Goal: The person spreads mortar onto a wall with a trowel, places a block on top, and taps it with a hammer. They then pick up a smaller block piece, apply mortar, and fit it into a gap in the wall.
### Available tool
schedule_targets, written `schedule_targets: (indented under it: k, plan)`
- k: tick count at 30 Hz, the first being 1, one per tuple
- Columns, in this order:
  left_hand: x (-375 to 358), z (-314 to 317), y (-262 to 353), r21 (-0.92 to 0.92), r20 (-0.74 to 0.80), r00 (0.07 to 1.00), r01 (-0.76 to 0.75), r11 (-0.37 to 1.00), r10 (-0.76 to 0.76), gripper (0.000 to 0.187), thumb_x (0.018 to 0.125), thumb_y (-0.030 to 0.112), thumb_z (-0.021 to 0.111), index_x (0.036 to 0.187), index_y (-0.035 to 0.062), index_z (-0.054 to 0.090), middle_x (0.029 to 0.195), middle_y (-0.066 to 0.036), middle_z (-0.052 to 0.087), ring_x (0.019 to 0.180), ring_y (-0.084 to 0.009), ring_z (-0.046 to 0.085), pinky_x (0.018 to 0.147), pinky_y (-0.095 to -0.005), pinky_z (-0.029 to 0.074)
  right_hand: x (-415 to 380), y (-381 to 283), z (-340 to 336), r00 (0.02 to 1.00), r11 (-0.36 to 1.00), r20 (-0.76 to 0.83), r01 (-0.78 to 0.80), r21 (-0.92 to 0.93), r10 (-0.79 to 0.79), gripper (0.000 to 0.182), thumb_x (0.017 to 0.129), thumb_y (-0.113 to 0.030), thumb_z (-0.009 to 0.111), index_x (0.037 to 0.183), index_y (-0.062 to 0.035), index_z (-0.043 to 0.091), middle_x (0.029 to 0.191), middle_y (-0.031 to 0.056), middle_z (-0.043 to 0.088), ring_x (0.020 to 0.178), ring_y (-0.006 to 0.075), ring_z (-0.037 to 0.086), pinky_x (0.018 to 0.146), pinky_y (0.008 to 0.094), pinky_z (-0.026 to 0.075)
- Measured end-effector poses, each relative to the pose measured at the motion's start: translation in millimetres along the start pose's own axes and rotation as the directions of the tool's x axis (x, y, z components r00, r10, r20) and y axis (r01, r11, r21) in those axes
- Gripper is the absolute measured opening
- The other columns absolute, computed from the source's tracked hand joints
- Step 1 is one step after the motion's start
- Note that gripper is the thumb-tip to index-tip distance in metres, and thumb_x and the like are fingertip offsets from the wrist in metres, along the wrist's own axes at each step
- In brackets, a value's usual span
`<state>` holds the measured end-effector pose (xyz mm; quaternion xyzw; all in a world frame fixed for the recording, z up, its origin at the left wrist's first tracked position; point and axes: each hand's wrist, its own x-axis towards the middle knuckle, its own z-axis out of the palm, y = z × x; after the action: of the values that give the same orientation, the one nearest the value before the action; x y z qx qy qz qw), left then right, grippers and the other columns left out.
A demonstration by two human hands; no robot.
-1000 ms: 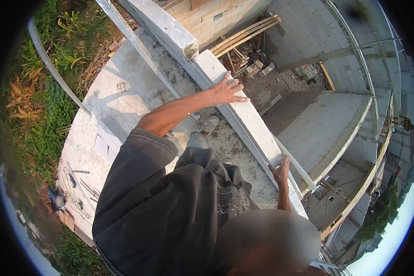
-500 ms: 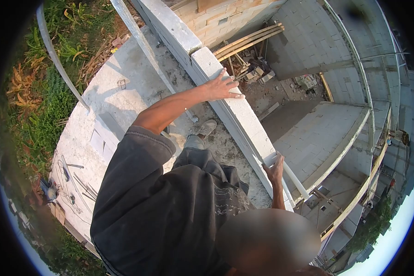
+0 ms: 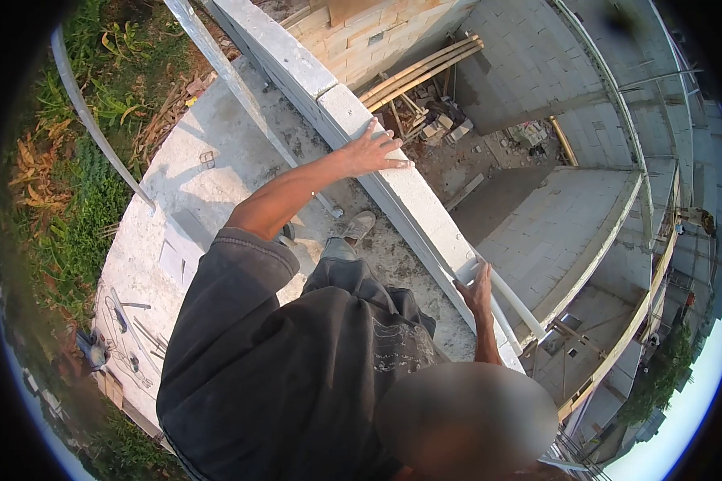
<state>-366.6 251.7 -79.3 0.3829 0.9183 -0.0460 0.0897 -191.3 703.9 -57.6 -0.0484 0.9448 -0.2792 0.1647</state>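
A long pale block (image 3: 425, 204) lies along the top of the wall, its upper end against the neighbouring block (image 3: 277, 48). My left hand (image 3: 371, 152) rests on its top with fingers spread. At the lower end my right hand (image 3: 478, 290) grips the block, thumb on the near side and fingers bent over the end. Just beyond my right hand, a white pipe (image 3: 517, 307) slants down beside the wall.
My shoe (image 3: 360, 225) stands on the concrete slab (image 3: 208, 152). A metal pole (image 3: 233, 80) slants across it. Rods (image 3: 148, 335) lie at lower left. Past the wall, a deep room holds bamboo poles (image 3: 421, 72) and rubble (image 3: 441, 128). Plants (image 3: 96, 168) grow beyond the slab's edge.
The dark gap between the two blocks has narrowed, and their edges now line up more closely. Both hands remain on the block. The whole view has shifted slightly.
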Motion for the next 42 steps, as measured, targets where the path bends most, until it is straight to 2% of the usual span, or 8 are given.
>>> schedule_targets:
  k: [9,14,16,19,22,25,35,42]
  plan:
    - [2,11,0,-0.015,-0.062,0.997,0.042,0.999,-0.043,0.086,0.095,0.001,0.055,0.159,0.0479,0.022,0.158,-0.013,0.036,0.145,-0.0381,0.038,0.116,-0.0758,0.021,2,-4,-4,0.998,0.995,0.032,-0.06,0.085,0.057,0.09,0.065,-0.009,0.088,0.141,0.002,0.041,0.129,0.0247,0.05,0.12,0.0429,0.053,0.102,0.0464,0.045]
    - [6,-5,4,0.029,0.027,0.999,0.028,0.999,-0.029,0.091,0.093,-0.006,0.054,0.159,0.0479,0.022,0.158,-0.011,0.036,0.146,-0.0376,0.036,0.116,-0.0743,0.025,15,3,-25,0.974,0.999,0.222,-0.041,0.016,0.037,0.094,0.07,-0.01,0.082,0.151,-0.0025,0.034,0.146,0.025,0.046,0.132,0.0411,0.049,0.108,0.0448,0.045]
    - [3,10,4,0.028,-0.053,0.999,0.006,1.0,-0.005,0.094,0.09,-0.009,0.055,0.159,0.0457,0.023,0.156,-0.011,0.038,0.144,-0.0365,0.038,0.115,-0.075,0.027,9,-2,-38,0.989,0.998,0.146,-0.008,0.059,0.0,0.098,0.071,-0.011,0.08,0.155,-0.0064,0.03,0.152,0.0229,0.042,0.138,0.0402,0.045,0.112,0.0468,0.044]
    - [3,4,6,0.062,-0.056,0.998,0.005,0.998,-0.002,0.094,0.088,-0.01,0.055,0.159,0.0442,0.025,0.154,-0.01,0.04,0.145,-0.0344,0.038,0.114,-0.0754,0.028,-11,-23,-44,0.995,0.947,0.042,0.103,-0.304,-0.095,0.107,0.068,-0.012,0.084,0.159,-0.0129,0.027,0.157,0.0207,0.037,0.143,0.0383,0.04,0.115,0.049,0.041]
    - [6,-4,4,0.059,-0.031,1.0,-0.002,0.998,0.004,0.094,0.088,-0.009,0.057,0.159,0.0429,0.026,0.155,-0.009,0.039,0.146,-0.0334,0.037,0.114,-0.0751,0.028,-15,-35,-18,0.996,0.827,0.035,-0.049,-0.56,0.083,0.113,0.067,-0.01,0.088,0.16,-0.0182,0.025,0.159,0.0192,0.034,0.145,0.0372,0.037,0.118,0.051,0.038]
    - [1,-2,4,0.023,-0.052,0.999,-0.01,1.0,0.011,0.094,0.087,-0.008,0.06,0.159,0.0417,0.026,0.156,-0.008,0.038,0.146,-0.0324,0.035,0.115,-0.0744,0.028,-6,-13,16,0.993,0.905,-0.103,-0.092,-0.416,0.053,0.115,0.066,-0.008,0.09,0.161,-0.0203,0.025,0.158,0.0191,0.036,0.143,0.0375,0.041,0.118,0.0488,0.039]
    - [0,2,0,0.004,-0.069,0.997,-0.022,1.0,0.023,0.094,0.086,-0.004,0.064,0.159,0.0407,0.026,0.156,-0.006,0.037,0.148,-0.0302,0.033,0.117,-0.0739,0.025,-5,-12,14,0.987,0.956,-0.036,-0.162,-0.243,0.158,0.104,0.069,0.002,0.083,0.157,-0.0191,0.033,0.135,0.0163,0.051,0.126,0.0364,0.054,0.108,0.0457,0.05]
    - [3,-4,2,0.007,-0.007,1.0,-0.018,1.0,0.018,0.093,0.087,-0.003,0.064,0.16,0.0405,0.025,0.158,-0.007,0.036,0.148,-0.0308,0.032,0.117,-0.0738,0.024,-8,-6,17,0.991,0.966,-0.074,-0.124,-0.227,0.11,0.104,0.067,0.004,0.082,0.157,-0.0184,0.035,0.128,0.0156,0.052,0.121,0.0363,0.056,0.103,0.0457,0.052]
